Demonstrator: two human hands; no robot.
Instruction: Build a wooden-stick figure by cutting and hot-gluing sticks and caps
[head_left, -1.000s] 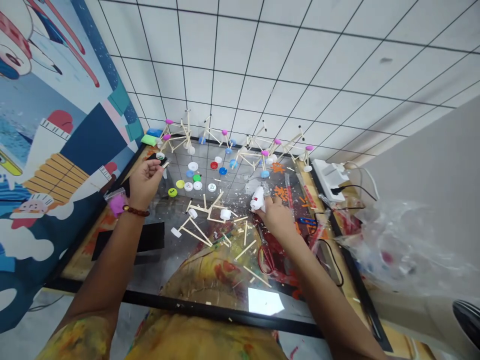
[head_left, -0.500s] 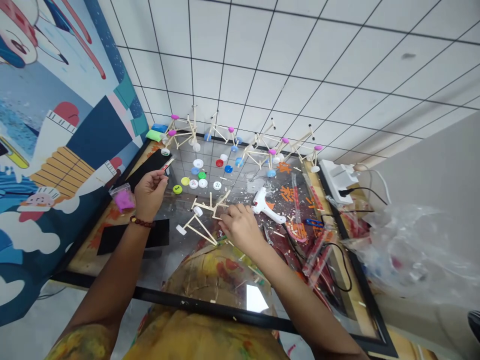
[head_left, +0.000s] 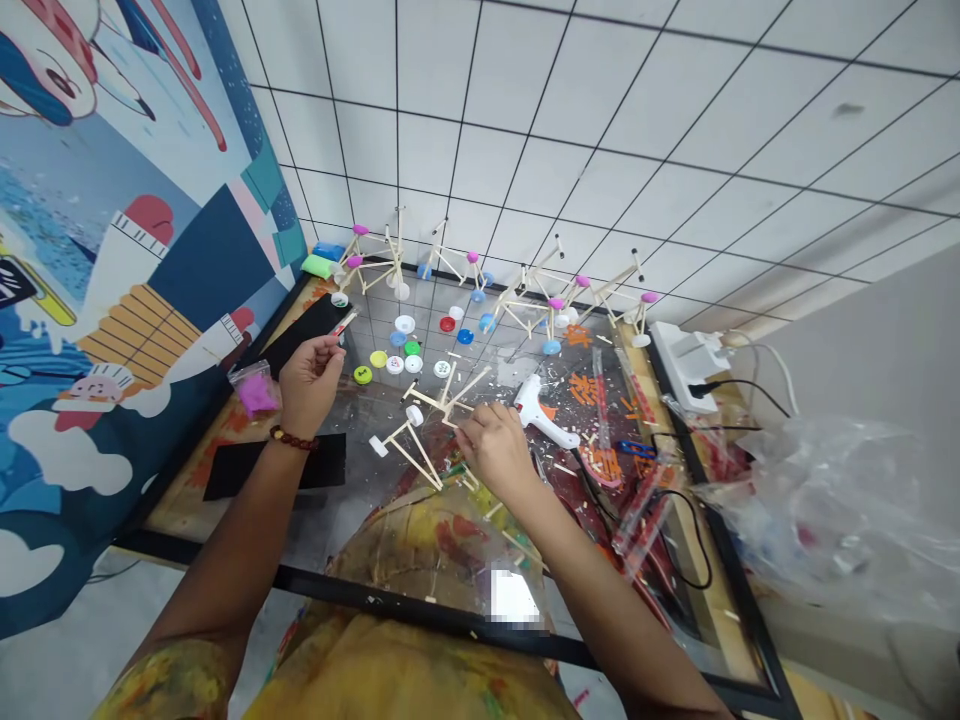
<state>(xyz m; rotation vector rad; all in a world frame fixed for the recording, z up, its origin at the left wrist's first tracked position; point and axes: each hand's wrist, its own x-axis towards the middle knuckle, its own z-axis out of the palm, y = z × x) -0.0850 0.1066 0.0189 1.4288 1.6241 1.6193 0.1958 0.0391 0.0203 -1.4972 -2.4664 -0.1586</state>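
Note:
My left hand (head_left: 309, 378) is raised over the glass tabletop (head_left: 337, 510) and pinches a short thin stick (head_left: 343, 324) between its fingertips. My right hand (head_left: 495, 447) is closed on the end of a small wooden stick frame (head_left: 420, 428) with white bottle-cap wheels, which is tilted up off the glass. A white glue gun (head_left: 544, 412) lies on the table just right of that hand, not held.
Several finished stick models (head_left: 525, 300) with coloured caps stand along the tiled wall. Loose bottle caps (head_left: 397, 352) lie in the middle. A pink-filled bag (head_left: 253, 390) and black sheets sit left; scissors (head_left: 634, 448), a power strip (head_left: 686, 355), cables and a plastic bag (head_left: 825, 510) are right.
My right hand let go of the glue gun, moved left and took hold of the stick frame, lifting one end. The left hand kept its stick and barely moved.

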